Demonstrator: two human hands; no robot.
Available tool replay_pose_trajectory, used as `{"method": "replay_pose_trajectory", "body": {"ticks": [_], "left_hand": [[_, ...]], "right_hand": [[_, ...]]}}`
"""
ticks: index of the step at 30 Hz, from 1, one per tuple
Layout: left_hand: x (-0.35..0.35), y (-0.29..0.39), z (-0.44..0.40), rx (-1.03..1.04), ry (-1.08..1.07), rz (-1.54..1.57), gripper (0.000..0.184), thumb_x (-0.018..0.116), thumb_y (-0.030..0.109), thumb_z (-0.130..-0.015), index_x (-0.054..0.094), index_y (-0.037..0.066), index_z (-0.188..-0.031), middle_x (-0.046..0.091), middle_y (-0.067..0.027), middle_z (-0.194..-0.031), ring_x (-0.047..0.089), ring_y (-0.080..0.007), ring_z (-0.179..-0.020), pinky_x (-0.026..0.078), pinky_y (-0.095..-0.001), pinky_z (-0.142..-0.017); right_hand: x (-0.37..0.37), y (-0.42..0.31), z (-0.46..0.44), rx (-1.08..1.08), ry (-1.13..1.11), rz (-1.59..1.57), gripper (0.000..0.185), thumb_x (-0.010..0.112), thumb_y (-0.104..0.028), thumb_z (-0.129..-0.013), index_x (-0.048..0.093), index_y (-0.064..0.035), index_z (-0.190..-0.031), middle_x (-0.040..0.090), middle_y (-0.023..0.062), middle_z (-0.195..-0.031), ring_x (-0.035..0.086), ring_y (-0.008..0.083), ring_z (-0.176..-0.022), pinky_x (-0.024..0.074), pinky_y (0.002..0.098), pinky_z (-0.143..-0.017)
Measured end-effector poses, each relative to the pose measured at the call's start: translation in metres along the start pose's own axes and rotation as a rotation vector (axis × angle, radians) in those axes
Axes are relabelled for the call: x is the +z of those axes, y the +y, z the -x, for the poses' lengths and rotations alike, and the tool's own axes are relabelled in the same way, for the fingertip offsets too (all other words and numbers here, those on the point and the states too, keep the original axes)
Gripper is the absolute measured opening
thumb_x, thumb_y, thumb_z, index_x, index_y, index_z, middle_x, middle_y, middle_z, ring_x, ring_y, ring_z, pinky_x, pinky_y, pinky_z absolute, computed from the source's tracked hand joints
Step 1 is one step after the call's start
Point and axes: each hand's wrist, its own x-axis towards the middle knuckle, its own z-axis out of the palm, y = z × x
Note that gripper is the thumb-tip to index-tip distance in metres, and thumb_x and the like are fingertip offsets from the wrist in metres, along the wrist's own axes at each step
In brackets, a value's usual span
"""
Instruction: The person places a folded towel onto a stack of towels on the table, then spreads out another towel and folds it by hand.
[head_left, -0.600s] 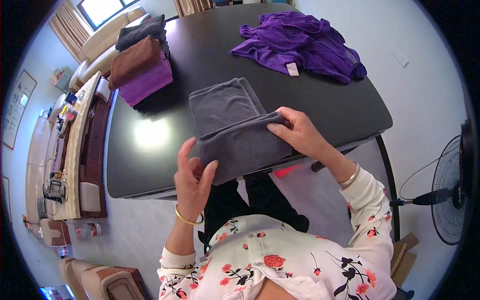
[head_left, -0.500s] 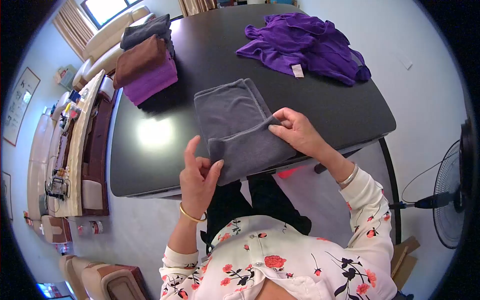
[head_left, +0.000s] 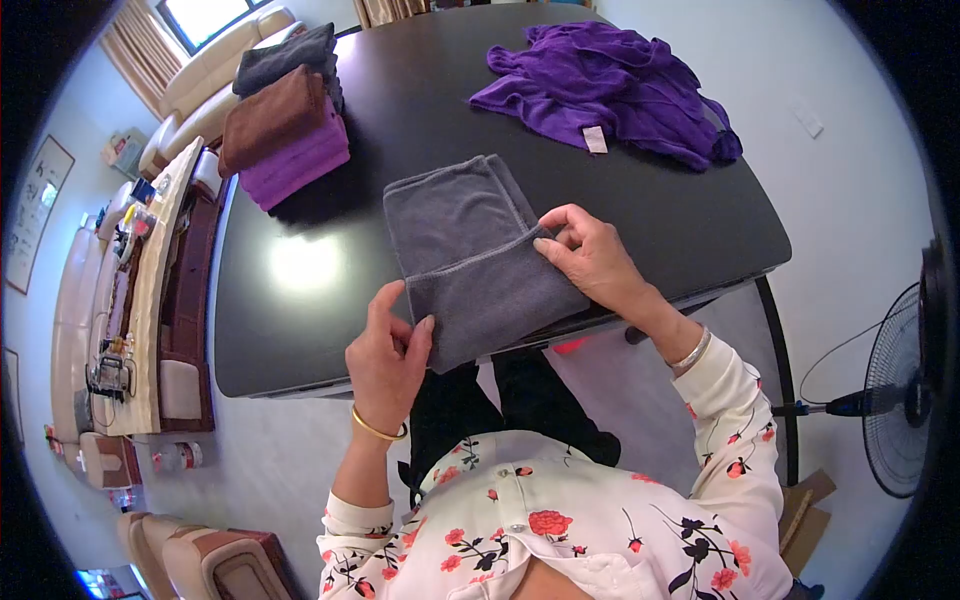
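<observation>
With neat folded cloths stacked and a purple cloth lying crumpled, the left hand and right hand pinched a partly folded gray cloth's sides.

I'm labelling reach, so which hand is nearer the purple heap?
Right. The right hand is below the purple heap in the view, on the right of the grey cloth; the left hand is lower and farther away, on the cloth's left.

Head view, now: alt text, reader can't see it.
A person's left hand and right hand touch opposite sides of a rectangular dark-grey fabric cloth, partly folded over, on a glossy black table. Beyond it: folded brown, purple and dark cloths left, crumpled purple cloth right.
</observation>
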Motion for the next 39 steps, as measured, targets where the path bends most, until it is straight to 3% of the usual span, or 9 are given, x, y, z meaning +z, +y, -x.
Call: {"method": "replay_pose_trajectory", "body": {"ticks": [4, 7, 10, 22, 28, 30, 33, 37, 39], "left_hand": [[-0.015, -0.012, 0.000, 0.061, -0.010, -0.144, 0.049, 0.075, 0.011, -0.077, 0.054, 0.005, -0.121, 0.063, -0.0087, -0.088, 0.060, -0.0144, -0.074, 0.049, -0.0278, -0.066], [-0.027, -0.005, 0.000, 0.462, 0.014, -0.173, 0.066, 0.080, 0.028, -0.071, 0.051, 0.005, -0.126, 0.056, -0.0145, -0.121, 0.054, -0.0280, -0.112, 0.044, -0.0395, -0.093], [-0.023, 0.001, 0.004, 0.451, -0.306, -0.321, 0.091, 0.082, 0.037, -0.064, 0.039, 0.007, -0.138, 0.033, -0.0148, -0.147, 0.023, -0.0347, -0.140, 0.020, -0.0477, -0.112], [-0.024, -0.009, 0.006, 0.418, -0.384, -0.325, 0.053, 0.073, 0.015, -0.073, 0.055, 0.009, -0.122, 0.049, -0.0103, -0.136, 0.036, -0.0335, -0.134, 0.025, -0.0497, -0.111], [-0.029, -0.001, 0.012, 0.178, -0.294, 0.337, 0.026, 0.064, 0.008, -0.083, 0.059, 0.002, -0.108, 0.064, -0.0102, -0.103, 0.058, -0.0219, -0.104, 0.041, -0.0368, -0.095], [-0.021, 0.001, 0.007, 0.001, -0.224, 0.574, 0.021, 0.056, 0.015, -0.093, 0.057, -0.002, -0.105, 0.062, -0.0069, -0.087, 0.054, -0.0101, -0.084, 0.043, -0.0222, -0.077], [-0.010, 0.005, -0.016, -0.030, -0.099, 0.491, 0.021, 0.053, 0.017, -0.096, 0.057, -0.002, -0.104, 0.060, -0.0038, -0.086, 0.052, -0.0100, -0.081, 0.043, -0.0228, -0.076], [0.003, -0.005, -0.046, -0.098, -0.061, 0.423, 0.029, 0.052, 0.019, -0.097, 0.048, 0.002, -0.120, 0.055, -0.0029, -0.081, 0.047, -0.0076, -0.070, 0.040, -0.0221, -0.064], [0.005, -0.019, -0.052, -0.106, -0.070, 0.281, 0.036, 0.057, 0.016, -0.094, 0.044, 0.004, -0.126, 0.055, -0.0042, -0.079, 0.047, -0.0085, -0.066, 0.041, -0.0228, -0.060]], "right_hand": [[-0.011, -0.008, 0.016, -0.195, 0.101, 0.118, 0.040, 0.073, -0.020, -0.078, 0.055, -0.0032, -0.110, 0.061, 0.0134, -0.096, 0.062, 0.0176, -0.076, 0.0487, 0.0321, -0.065], [-0.027, -0.011, 0.034, -0.430, 0.004, 0.252, 0.056, 0.077, -0.023, -0.072, 0.052, -0.0072, -0.119, 0.050, 0.0176, -0.123, 0.056, 0.0272, -0.103, 0.0466, 0.0378, -0.083], [-0.023, -0.011, 0.045, -0.657, -0.111, 0.467, 0.070, 0.080, -0.024, -0.066, 0.048, -0.0100, -0.127, 0.040, 0.0190, -0.136, 0.041, 0.0350, -0.125, 0.0368, 0.0433, -0.100], [-0.023, -0.012, 0.058, -0.667, -0.162, 0.498, 0.043, 0.072, -0.013, -0.070, 0.057, -0.0057, -0.109, 0.049, 0.0164, -0.130, 0.038, 0.0370, -0.130, 0.0328, 0.0462, -0.106], [-0.033, -0.043, 0.066, -0.519, -0.196, 0.115, 0.023, 0.067, -0.012, -0.079, 0.059, -0.0017, -0.098, 0.065, 0.0137, -0.100, 0.062, 0.0293, -0.101, 0.0435, 0.0431, -0.094], [-0.032, -0.053, 0.056, -0.088, -0.204, -0.016, 0.019, 0.059, -0.017, -0.088, 0.057, -0.0013, -0.099, 0.063, 0.0106, -0.092, 0.062, 0.0183, -0.088, 0.0457, 0.0316, -0.085], [-0.015, -0.038, 0.020, -0.240, 0.003, -0.035, 0.024, 0.055, -0.022, -0.093, 0.057, -0.0006, -0.103, 0.060, 0.0106, -0.087, 0.059, 0.0140, -0.079, 0.0462, 0.0277, -0.075], [0.001, -0.010, -0.027, -0.309, 0.121, -0.015, 0.026, 0.054, -0.025, -0.094, 0.056, -0.0010, -0.105, 0.061, 0.0104, -0.087, 0.060, 0.0151, -0.079, 0.0473, 0.0301, -0.075], [0.004, -0.008, -0.035, -0.121, 0.070, 0.018, 0.023, 0.055, -0.020, -0.092, 0.056, 0.0009, -0.102, 0.064, 0.0193, -0.095, 0.065, 0.0295, -0.088, 0.0497, 0.0361, -0.077]]}}
